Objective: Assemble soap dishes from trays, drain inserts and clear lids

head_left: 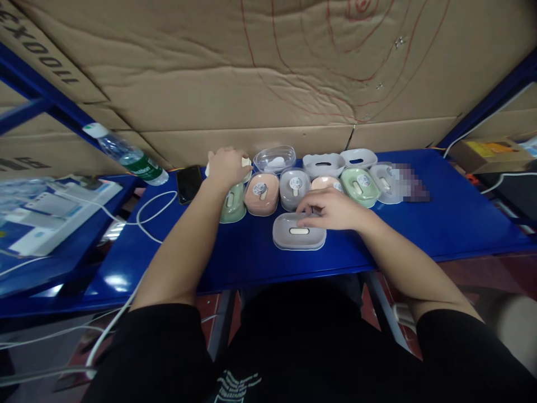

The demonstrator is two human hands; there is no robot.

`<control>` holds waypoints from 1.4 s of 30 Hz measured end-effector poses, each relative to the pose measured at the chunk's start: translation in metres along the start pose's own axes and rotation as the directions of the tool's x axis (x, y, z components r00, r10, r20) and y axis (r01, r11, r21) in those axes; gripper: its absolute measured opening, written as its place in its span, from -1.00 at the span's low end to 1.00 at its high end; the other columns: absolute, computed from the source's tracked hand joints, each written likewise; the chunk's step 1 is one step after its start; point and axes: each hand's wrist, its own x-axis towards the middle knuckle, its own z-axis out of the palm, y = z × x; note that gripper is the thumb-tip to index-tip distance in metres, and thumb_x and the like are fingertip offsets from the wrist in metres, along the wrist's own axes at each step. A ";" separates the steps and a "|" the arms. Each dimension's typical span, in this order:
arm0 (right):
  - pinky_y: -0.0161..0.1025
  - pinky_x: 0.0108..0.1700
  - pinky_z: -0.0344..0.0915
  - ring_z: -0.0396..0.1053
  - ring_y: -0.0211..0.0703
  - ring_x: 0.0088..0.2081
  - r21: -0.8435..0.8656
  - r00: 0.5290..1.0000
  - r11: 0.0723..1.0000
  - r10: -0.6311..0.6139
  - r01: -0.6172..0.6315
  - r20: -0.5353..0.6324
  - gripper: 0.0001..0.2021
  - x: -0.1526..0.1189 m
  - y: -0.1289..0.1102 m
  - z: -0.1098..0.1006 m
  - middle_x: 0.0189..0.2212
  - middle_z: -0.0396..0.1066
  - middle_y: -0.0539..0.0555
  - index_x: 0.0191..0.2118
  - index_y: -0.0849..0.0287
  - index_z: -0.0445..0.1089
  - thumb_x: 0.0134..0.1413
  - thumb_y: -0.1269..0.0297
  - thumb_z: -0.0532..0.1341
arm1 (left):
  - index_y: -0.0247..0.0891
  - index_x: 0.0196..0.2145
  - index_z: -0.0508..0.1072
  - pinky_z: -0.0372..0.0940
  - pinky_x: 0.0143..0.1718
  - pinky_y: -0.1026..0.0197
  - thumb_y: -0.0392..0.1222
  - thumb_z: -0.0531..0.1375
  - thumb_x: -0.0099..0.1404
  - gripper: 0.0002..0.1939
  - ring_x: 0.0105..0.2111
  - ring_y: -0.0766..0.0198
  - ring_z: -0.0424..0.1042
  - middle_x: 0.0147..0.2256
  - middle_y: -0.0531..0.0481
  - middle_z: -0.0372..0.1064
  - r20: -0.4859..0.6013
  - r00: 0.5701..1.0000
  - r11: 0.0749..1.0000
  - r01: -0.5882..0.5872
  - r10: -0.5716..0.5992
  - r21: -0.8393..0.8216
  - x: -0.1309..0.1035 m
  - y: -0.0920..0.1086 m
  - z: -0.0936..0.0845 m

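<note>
While left hand [226,167] covers green case [232,204] — right hand [331,210] touches grey case [298,231], grips loose.

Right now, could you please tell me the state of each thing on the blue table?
Grey box: lid on, right hand touching its far edge.
Green box: closed, under left hand.
Pink box: closed.
Clear lid: off.
Bottle: capped, tilted.
Phone: screen dark.

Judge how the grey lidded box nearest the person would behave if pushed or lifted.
The grey box looks like thin moulded plastic, so probably stiff and light. Its low, wide shape lying flat on the blue table suggests it would slide rather than tip. The right hand touches its far edge.
</note>
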 end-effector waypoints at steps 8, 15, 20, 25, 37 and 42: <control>-0.21 -0.23 0.23 0.37 -0.19 -0.39 -0.059 0.985 0.995 -0.093 0.085 -0.145 -0.72 0.001 0.004 0.000 -0.47 0.49 -0.03 -0.23 0.13 0.59 0.41 0.03 0.32 | -0.10 0.32 0.55 0.18 0.31 -0.37 -0.08 0.20 0.42 -0.45 0.32 -0.37 0.40 0.29 -0.30 0.49 0.054 0.990 0.990 -0.130 0.133 -0.056 -0.003 0.016 -0.003; -0.23 -0.22 0.25 0.42 -0.21 -0.36 -0.052 0.990 0.995 -0.086 0.080 -0.116 -0.72 0.001 0.003 0.000 -0.41 0.54 0.01 -0.21 0.15 0.60 0.43 0.05 0.31 | -0.02 0.25 0.62 0.21 0.28 -0.30 -0.15 0.10 0.47 -0.50 0.33 -0.26 0.39 0.31 -0.18 0.50 0.032 0.979 0.975 -0.197 0.201 -0.100 -0.002 0.020 0.005; -0.21 -0.21 0.23 0.41 -0.19 -0.36 -0.095 0.992 0.994 -0.063 0.052 -0.111 -0.71 0.001 0.007 0.001 -0.40 0.55 0.01 -0.20 0.14 0.60 0.43 0.03 0.30 | -0.10 0.12 0.67 0.15 0.29 -0.33 0.02 0.18 0.52 -0.62 0.31 -0.27 0.40 0.28 -0.20 0.54 0.009 0.973 0.967 -0.229 0.232 -0.115 0.000 0.026 0.010; -0.16 -0.16 0.28 0.43 -0.13 -0.34 -0.149 0.988 0.988 -0.054 0.032 -0.147 -0.69 0.002 0.012 0.004 -0.42 0.55 0.02 -0.17 0.13 0.60 0.42 -0.02 0.29 | -0.15 -0.05 0.69 0.07 0.34 -0.30 -0.10 0.22 0.55 -0.76 0.24 -0.12 0.46 0.18 -0.11 0.62 -0.079 0.966 0.955 -0.255 0.246 -0.148 0.000 0.028 0.005; 0.35 0.47 0.23 0.20 0.41 0.52 -0.086 0.895 0.993 0.036 -0.083 -0.444 0.12 0.003 0.021 0.008 0.60 0.08 0.35 0.70 0.04 -0.38 0.36 -0.35 0.24 | 0.02 -0.13 0.70 0.51 0.19 -0.12 0.04 0.33 0.55 -0.84 0.09 0.07 0.63 0.14 -0.04 0.63 -0.588 0.742 0.486 -0.663 0.323 -0.570 -0.103 0.076 -0.011; 0.40 0.53 0.13 0.03 0.45 0.59 -0.108 0.942 0.994 -0.036 0.000 -0.334 0.37 0.004 0.016 0.020 0.64 -0.11 0.33 0.69 -0.06 -0.50 0.11 -0.55 0.32 | 0.05 -0.10 0.71 0.52 0.24 -0.21 0.09 0.32 0.55 -0.82 0.15 0.04 0.62 0.14 -0.09 0.64 -0.605 0.672 0.383 -0.741 0.427 -0.552 -0.123 0.090 0.013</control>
